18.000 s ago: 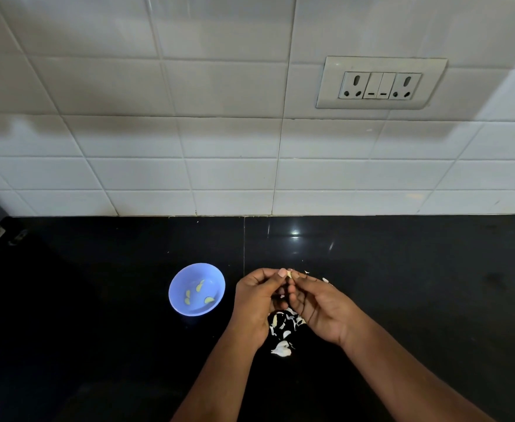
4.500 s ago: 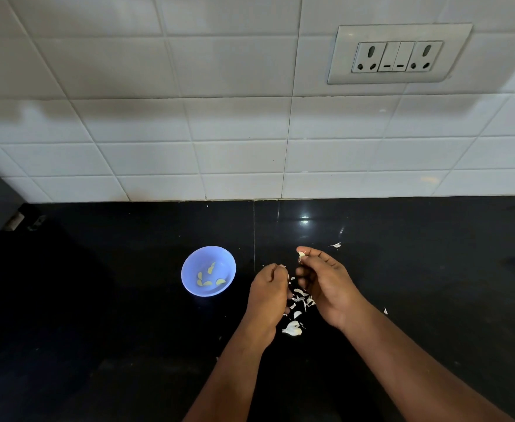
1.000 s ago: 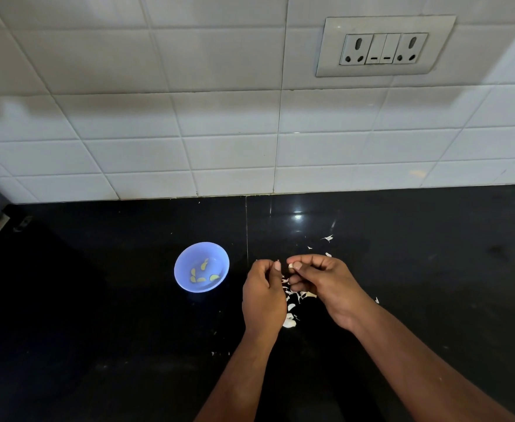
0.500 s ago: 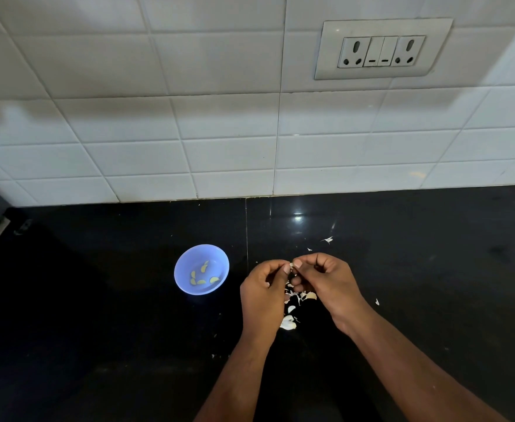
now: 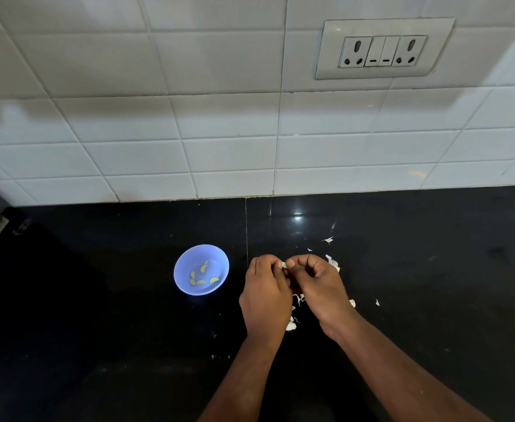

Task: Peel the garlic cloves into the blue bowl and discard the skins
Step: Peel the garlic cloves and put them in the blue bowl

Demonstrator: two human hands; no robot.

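Left hand (image 5: 265,295) & right hand (image 5: 318,287) still pinch the garlic clove (image 5: 283,264) betw fingertips, same as before.

The bowl (image 5: 201,269) is pale blue and holds yellowish-green peeled cloves (image 5: 203,277); the skins (image 5: 332,262) are white flecks on a glossy black countertop (image 5: 98,300); the wall tiles (image 5: 158,117) are plain white with grey grout, the socket plate (image 5: 384,48) white
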